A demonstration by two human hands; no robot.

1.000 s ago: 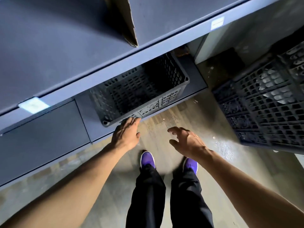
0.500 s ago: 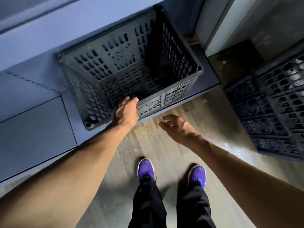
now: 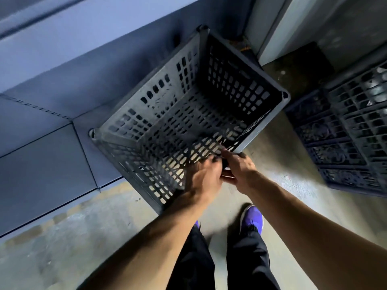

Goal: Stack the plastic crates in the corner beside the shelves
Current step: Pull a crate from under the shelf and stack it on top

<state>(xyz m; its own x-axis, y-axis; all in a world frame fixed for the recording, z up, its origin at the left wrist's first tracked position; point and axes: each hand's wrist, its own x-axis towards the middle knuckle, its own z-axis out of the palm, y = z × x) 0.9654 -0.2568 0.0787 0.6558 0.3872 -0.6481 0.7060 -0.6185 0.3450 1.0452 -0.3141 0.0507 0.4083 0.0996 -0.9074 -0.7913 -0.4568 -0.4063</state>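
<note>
A dark grey perforated plastic crate (image 3: pixel 184 114) is tilted toward me, half off the low blue shelf (image 3: pixel 41 160), its near wall hanging over the floor. My left hand (image 3: pixel 202 176) grips the crate's near rim from above. My right hand (image 3: pixel 237 166) holds the same rim just to the right, the two hands touching. More dark crates (image 3: pixel 343 130) stand in the corner at the right, beside the shelf's end.
A grey upright post (image 3: pixel 270 28) marks the shelf's end, with a dark floor patch behind it. My purple shoes (image 3: pixel 252 217) and black trousers are below the crate on a pale concrete floor (image 3: pixel 83 237). Blue shelf panels fill the left.
Both hands have closed on the crate's near rim and pulled it out from the shelf toward me, tipping it; the right hand was empty and apart from it before.
</note>
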